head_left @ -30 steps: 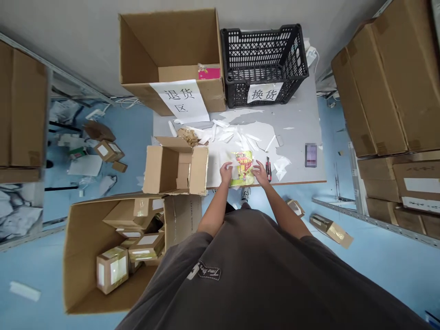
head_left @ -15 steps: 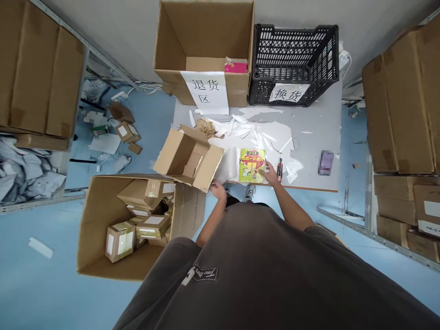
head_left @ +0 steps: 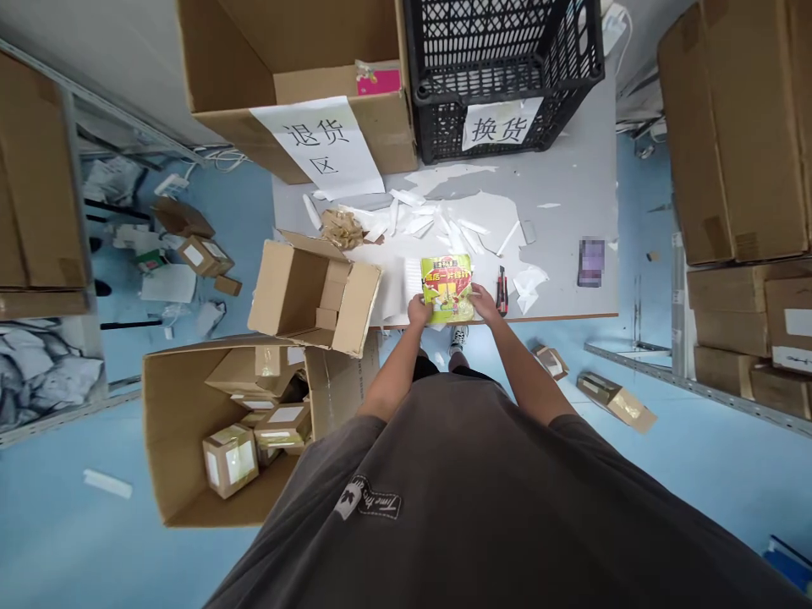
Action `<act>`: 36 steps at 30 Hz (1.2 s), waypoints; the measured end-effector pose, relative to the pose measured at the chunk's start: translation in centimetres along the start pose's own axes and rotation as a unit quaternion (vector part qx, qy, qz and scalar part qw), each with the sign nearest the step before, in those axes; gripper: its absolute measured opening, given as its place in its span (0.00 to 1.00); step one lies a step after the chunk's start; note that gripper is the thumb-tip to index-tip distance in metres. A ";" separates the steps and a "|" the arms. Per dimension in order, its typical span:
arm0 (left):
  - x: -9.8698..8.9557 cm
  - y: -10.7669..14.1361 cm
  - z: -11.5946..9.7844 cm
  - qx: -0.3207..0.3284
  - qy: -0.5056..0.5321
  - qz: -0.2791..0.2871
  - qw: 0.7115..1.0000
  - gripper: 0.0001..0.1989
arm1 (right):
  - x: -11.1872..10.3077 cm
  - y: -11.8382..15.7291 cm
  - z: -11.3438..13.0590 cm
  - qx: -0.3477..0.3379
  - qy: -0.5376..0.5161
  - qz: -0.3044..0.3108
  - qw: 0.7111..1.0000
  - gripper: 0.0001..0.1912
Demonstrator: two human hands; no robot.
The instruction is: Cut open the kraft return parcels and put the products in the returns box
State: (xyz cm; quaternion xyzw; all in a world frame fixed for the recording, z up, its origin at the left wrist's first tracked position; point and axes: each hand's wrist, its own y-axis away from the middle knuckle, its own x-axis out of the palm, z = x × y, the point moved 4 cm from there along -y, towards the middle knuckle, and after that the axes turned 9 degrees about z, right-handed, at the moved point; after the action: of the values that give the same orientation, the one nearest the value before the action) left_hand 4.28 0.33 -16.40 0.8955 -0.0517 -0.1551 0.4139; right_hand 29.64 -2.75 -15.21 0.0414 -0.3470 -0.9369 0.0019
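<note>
A yellow-green printed packet (head_left: 447, 288) with red lettering is held at the table's front edge. My left hand (head_left: 419, 311) grips its left side, and my right hand (head_left: 484, 302) has hold of its right side. White bubble wrap (head_left: 413, 277) lies beside the packet on the left. An opened cardboard box (head_left: 314, 292) is tilted at the table's left front corner, apart from both hands. Just right of my right hand lies a red and black cutter (head_left: 502, 292).
Behind stand a large labelled carton (head_left: 381, 144) and a black crate (head_left: 482, 93). Paper scraps (head_left: 419, 222), crumpled brown paper (head_left: 341, 228) and a phone (head_left: 591, 262) lie on the table (head_left: 571, 199). A big carton of parcels (head_left: 183, 423) is at lower left.
My left hand has left the opened box and moved right to take hold of the packet's left side. My right hand stays at its right side. The view has shifted.
</note>
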 end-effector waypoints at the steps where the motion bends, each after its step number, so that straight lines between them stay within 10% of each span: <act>1: 0.1 -0.1 0.1 0.003 0.003 0.008 1.000 0.24 | 0.1 -0.2 -0.1 -0.004 0.004 -0.002 1.000 0.38; 9: 0.6 0.9 0.8 0.012 0.140 0.108 0.984 0.35 | -0.2 -0.7 -0.6 0.024 -0.044 -0.053 0.997 0.43; 13: -0.3 2.7 -0.7 0.032 0.187 0.147 0.971 0.37 | -0.7 0.1 1.0 0.048 -0.108 -0.056 0.991 0.29; 26: -8.2 10.0 -12.1 0.202 0.219 0.201 0.933 0.44 | -0.7 8.1 17.8 -0.121 -0.145 0.124 0.974 0.28; 36: -6.9 14.4 -17.8 0.389 0.033 0.002 0.921 0.34 | -0.3 10.6 21.9 -0.188 -0.164 0.100 0.963 0.30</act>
State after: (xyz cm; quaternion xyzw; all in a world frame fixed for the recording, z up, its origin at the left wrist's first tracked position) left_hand 3.93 5.36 6.98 0.9904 -0.0964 -0.0921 0.0353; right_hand 27.94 3.49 8.28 -0.1489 -0.1623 -0.9743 0.0463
